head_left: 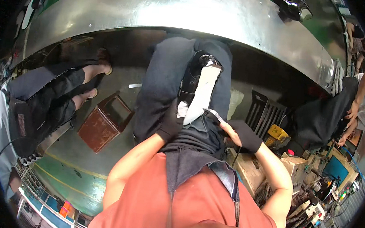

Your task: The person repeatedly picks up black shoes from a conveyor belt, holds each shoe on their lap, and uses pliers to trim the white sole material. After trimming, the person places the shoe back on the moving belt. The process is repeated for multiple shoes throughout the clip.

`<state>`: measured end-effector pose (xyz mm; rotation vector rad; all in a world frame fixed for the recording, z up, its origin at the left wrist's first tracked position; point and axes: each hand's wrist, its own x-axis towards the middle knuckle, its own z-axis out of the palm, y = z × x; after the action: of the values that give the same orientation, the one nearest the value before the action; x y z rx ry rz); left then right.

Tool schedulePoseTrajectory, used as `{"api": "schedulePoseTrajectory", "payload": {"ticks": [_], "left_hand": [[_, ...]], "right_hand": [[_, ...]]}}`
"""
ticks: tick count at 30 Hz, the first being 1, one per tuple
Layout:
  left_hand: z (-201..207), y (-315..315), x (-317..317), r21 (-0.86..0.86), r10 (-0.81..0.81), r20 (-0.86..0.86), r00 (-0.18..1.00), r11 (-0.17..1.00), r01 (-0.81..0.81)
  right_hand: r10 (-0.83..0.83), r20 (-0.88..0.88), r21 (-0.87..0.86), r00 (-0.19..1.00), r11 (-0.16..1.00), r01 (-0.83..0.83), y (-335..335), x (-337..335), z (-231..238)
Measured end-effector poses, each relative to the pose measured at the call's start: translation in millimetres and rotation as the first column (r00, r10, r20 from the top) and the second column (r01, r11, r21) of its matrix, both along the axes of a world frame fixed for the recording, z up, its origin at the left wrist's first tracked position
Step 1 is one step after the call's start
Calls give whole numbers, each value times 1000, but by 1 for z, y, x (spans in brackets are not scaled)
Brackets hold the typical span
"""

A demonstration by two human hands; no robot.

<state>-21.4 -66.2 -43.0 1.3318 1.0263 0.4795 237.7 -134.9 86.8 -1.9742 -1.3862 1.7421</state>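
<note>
Across my lap lies a black shoe (188, 81), its cream-white bottom (207, 84) facing up and its glossy end pointing toward the bench. My left hand (173, 119), in a black fingerless glove, is closed around the shoe's near end, with white material (183, 109) beside the fingers. On the other side, my right hand (242, 134), gloved the same way, grips a thin tool (216, 115) with a pale, blade-like body. The tool's dark tip is close to the shoe's near end; whether it touches is unclear.
A metal bench (176, 11) curves across the front, with a shiny black shoe (295, 10) on it. A brown stool (102, 121) stands left, near a co-worker's legs (86, 81). To the right are a black slatted crate (266, 113), machinery (250, 168) and another person's arm (354, 108).
</note>
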Motion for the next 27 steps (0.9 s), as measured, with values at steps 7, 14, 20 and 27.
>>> {"api": "schedulePoseTrajectory", "payload": {"ticks": [7,14,20,27], "left_hand": [[-30,2,3,283,-225,-54,973,931,231],[117,71,-34,280,-280,-481,831,849,448],[167,123,-18,133,222,94,971,963,-233],[24,50,35,265,-69,-37,997,961,77]], "right_hand": [[251,100,592,963,763,-260,70,-31,57],[-4,128,171,992,985,-18,16,12,24],[-326,-60,75,943,941,330,-16,11,43],[-76,-20,108,997,991,78,22,18,35]]}}
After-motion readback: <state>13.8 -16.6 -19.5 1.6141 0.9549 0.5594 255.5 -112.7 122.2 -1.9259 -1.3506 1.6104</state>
